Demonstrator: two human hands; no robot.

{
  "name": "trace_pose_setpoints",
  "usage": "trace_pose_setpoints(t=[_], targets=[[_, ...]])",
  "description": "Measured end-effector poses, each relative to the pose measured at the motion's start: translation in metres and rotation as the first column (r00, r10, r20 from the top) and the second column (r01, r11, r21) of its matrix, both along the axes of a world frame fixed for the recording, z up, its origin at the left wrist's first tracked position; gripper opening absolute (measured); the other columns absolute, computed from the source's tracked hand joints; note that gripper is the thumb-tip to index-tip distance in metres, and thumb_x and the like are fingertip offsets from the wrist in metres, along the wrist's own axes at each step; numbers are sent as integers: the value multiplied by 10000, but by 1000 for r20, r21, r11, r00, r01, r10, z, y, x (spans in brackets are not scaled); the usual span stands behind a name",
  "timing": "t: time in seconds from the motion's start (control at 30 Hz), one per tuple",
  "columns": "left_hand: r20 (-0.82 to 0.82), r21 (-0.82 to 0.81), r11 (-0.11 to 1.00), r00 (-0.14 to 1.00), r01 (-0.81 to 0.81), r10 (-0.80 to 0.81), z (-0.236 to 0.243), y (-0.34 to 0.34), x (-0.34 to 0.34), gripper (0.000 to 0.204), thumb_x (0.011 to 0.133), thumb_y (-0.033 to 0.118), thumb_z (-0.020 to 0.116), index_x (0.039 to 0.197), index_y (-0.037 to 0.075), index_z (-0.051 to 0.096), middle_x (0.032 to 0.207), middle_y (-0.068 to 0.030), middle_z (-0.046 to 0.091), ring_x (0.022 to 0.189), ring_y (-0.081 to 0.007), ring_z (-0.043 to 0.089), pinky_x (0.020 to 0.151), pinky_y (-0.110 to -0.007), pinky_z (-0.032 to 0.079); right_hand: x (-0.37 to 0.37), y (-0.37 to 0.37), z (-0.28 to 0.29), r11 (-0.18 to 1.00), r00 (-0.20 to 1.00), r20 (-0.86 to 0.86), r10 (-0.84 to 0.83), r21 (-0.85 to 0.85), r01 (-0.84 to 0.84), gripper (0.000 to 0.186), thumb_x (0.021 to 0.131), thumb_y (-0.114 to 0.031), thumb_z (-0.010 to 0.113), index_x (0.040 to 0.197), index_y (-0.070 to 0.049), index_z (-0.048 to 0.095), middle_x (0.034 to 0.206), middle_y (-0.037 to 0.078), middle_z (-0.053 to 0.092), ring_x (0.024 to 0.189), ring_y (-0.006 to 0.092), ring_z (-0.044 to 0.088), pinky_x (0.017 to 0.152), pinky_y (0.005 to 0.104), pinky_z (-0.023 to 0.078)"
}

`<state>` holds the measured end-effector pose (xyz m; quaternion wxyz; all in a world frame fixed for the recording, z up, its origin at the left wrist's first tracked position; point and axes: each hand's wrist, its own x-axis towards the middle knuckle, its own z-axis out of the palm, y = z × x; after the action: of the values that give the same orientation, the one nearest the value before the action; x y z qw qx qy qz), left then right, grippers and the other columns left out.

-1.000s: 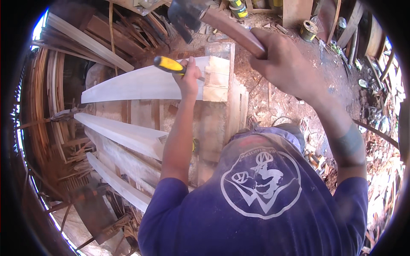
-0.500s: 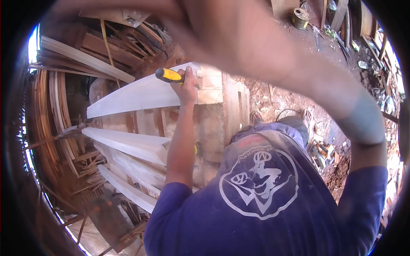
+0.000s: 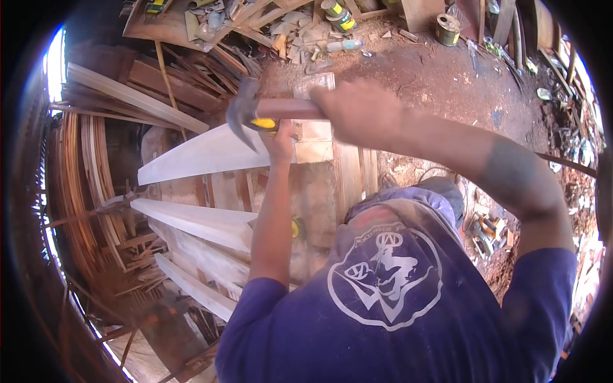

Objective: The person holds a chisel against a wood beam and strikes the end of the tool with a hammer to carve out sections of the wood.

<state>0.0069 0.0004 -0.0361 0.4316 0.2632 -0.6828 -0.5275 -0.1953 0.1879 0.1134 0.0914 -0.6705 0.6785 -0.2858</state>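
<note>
My right hand (image 3: 357, 108) grips the wooden handle of a claw hammer (image 3: 242, 112), whose dark head is over the yellow-and-black handle of a chisel (image 3: 264, 122). My left hand (image 3: 281, 142) is closed round that chisel, largely hidden behind the hammer, on the end of a pale tapered board (image 3: 198, 156). Lighter wood blocks (image 3: 314, 149) are at the board's right end. Two more pale pieces (image 3: 191, 214) (image 3: 191, 284) lie lower down on a rough wooden bench (image 3: 348, 175).
Stacked planks (image 3: 76, 185) line the left, with loose boards (image 3: 140, 96) behind. Cans (image 3: 447, 29), a plastic bottle (image 3: 341, 46) and scraps lie at the back. A rusty-looking dirt floor (image 3: 472, 89) with debris and tools (image 3: 485, 230) is on the right.
My right hand rose across the upper view in a blur and has now come down with the hammer onto the chisel handle. My left hand stays on the chisel, slightly lower in view.
</note>
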Motion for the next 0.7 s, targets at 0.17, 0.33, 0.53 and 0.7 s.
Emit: trace_pose_setpoints(t=[0.17, 0.33, 0.53, 0.7], targets=[[69, 80, 997, 998, 3, -9, 11, 16, 2, 318, 990, 98, 591, 725, 71, 417, 651, 6, 465, 611, -91, 418, 611, -267, 375, -20, 16, -4, 975, 977, 142, -159, 178, 133, 252, 834, -82, 580, 1067, 14, 593, 861, 238, 692, 845, 422, 700, 819, 500, 554], [166, -232, 972, 983, -38, 78, -10, 45, 47, 332, 1004, 84, 553, 719, 88, 383, 647, 7, 422, 640, -111, 395, 696, -330, 436, -41, 46, -22, 929, 816, 464, -344, 42, 368, 267, 819, -86, 564, 1063, 18, 599, 883, 306, 666, 907, 474, 652, 829, 539, 495], [-65, 61, 996, 996, 69, -65, 24, 5, 10, 346, 1007, 128, 587, 714, 78, 410, 615, -13, 475, 578, -103, 421, 599, -301, 415, -38, 46, -11, 934, 833, 434, -343, 62, 352, 231, 820, -76, 562, 1016, 40, 599, 876, 315, 658, 920, 474, 652, 814, 517, 499], [-86, 107, 987, 990, 118, -109, 24, -2, 8, 336, 1007, 141, 593, 723, 69, 428, 596, -11, 456, 549, -99, 402, 571, -298, 409, -28, 41, -3, 963, 860, 442, -253, 26, 270, 225, 824, -88, 578, 1011, 36, 601, 869, 302, 665, 911, 462, 662, 807, 513, 503]])
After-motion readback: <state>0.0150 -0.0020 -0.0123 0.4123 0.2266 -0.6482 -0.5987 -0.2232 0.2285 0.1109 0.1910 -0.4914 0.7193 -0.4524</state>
